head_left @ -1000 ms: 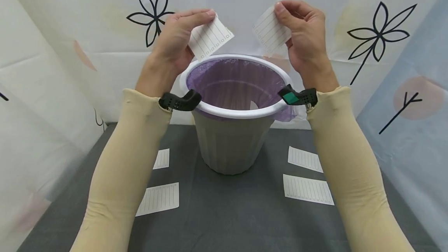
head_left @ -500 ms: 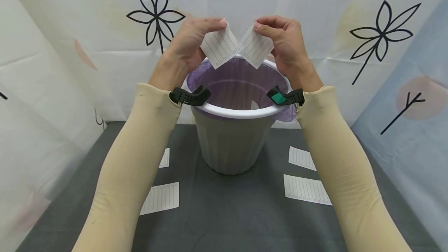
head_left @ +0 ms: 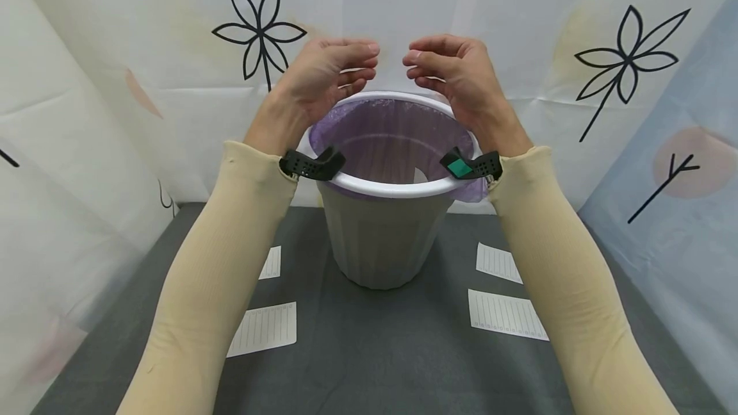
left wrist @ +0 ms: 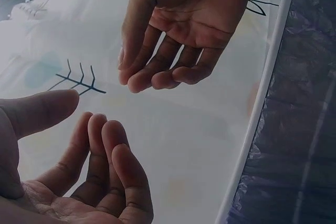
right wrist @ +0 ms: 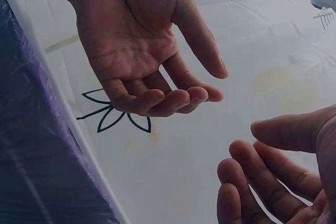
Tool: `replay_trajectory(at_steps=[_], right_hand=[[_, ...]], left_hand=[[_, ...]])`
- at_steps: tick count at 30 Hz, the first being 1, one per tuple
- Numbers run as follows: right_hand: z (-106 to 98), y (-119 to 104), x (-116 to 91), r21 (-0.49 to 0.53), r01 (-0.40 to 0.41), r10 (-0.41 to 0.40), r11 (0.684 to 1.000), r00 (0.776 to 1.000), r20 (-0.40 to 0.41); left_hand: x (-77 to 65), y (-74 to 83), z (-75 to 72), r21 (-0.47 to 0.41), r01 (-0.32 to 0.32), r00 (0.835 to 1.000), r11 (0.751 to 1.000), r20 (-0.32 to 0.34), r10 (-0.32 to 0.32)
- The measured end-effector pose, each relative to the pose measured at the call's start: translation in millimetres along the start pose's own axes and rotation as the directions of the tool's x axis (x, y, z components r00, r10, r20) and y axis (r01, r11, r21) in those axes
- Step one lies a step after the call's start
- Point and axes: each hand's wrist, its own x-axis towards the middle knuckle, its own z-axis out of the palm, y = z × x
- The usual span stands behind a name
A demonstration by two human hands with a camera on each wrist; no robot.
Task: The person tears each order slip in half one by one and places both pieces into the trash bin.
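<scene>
Above the far rim of a grey trash can [head_left: 380,235], my left hand [head_left: 325,75] hovers with fingers loosely bent and nothing in them. My right hand [head_left: 455,75] mirrors it a short gap away, also holding nothing. Both wrist views show bare palms, with thumb and fingers apart on the left hand [left wrist: 89,171] and the right hand [right wrist: 283,171]. A purple bag [head_left: 375,139] lines the can, folded over its white rim [head_left: 398,189]. Inside, low down, a white piece of paper [head_left: 419,175] shows in part.
Lined paper slips lie on the dark tabletop [head_left: 369,351]: a near left slip [head_left: 268,327], a far left slip [head_left: 271,263], a near right slip [head_left: 504,312] and a far right slip [head_left: 497,262]. The sleeves partly cover them. A patterned cloth [head_left: 380,5] hangs behind.
Both hands came inward over the can, each pinching a lined paper slip. Since then the fingers have parted and the two slips have left the hands, out of sight now.
</scene>
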Motion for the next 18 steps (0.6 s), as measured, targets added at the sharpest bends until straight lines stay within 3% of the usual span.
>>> replay_trajectory(at_steps=[4, 11, 15, 18], right_hand=[[1.8, -5.7, -7.2, -0.004, 0.027, -0.027, 1.000, 0.999, 0.021], [4.5, -17.7, -35.3, -0.015, 0.145, -0.145, 0.989, 0.989, 0.012], [-0.4, -19.6, -57.8, 0.003, 0.195, -0.195, 0.981, 0.980, 0.027], [-6.8, -16.4, -73.6, -0.032, 0.245, -0.243, 0.969, 0.969, 0.052]], left_hand=[[-8.0, 2.6, 2.2, 0.050, -0.017, 1.000, 0.999, 0.010, 0.017], [-36.3, 5.5, 6.5, 0.150, -0.114, 0.993, 0.982, 0.057, 0.106], [-54.8, 1.2, 4.5, 0.216, -0.176, 0.983, 0.960, 0.082, 0.162], [-71.2, -3.7, -1.9, 0.290, -0.225, 0.974, 0.930, 0.076, 0.212]])
